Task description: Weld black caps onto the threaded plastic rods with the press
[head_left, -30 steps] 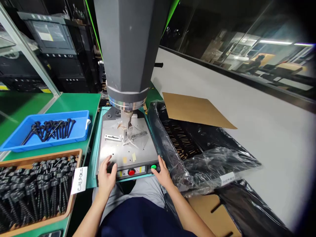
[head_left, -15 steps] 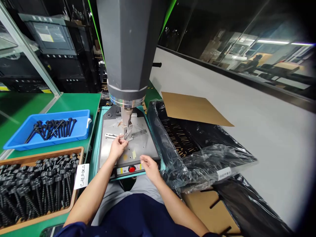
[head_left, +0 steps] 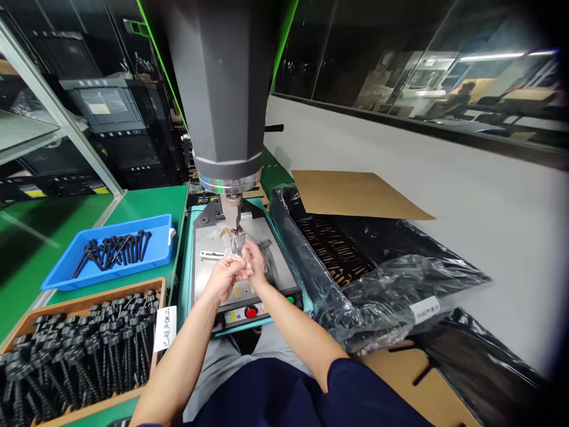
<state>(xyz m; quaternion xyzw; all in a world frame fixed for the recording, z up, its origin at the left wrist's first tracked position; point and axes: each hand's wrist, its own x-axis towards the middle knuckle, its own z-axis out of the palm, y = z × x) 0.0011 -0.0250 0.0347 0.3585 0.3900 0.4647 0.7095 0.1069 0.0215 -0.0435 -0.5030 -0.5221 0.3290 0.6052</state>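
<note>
In the head view, my left hand (head_left: 225, 277) is over the metal work plate (head_left: 205, 274), thumb and fingers pinched on a thin pale strip (head_left: 250, 267) whose kind is too small to tell. My right hand (head_left: 256, 265) meets it from the right, its fingers curled close against the left fingertips. What the right fingers grip is hidden. Just behind both hands, a tapered metal tool head (head_left: 232, 210) points down from a big grey machine column (head_left: 224, 89). Clear film and a slotted metal bar (head_left: 212, 255) are near its tip.
Left of the plate are a blue tray (head_left: 57, 279) of black screw-like parts and a brown box (head_left: 162, 290) packed with ribbed black ones. A red button (head_left: 251, 312) sits at the base's front. On the right are a plastic-lined box (head_left: 288, 237) and a cardboard sheet (head_left: 360, 193).
My right hand has moved up and left from the plate's front edge to meet my left hand. The left hand has come slightly towards me. The whole view has shifted a little.
</note>
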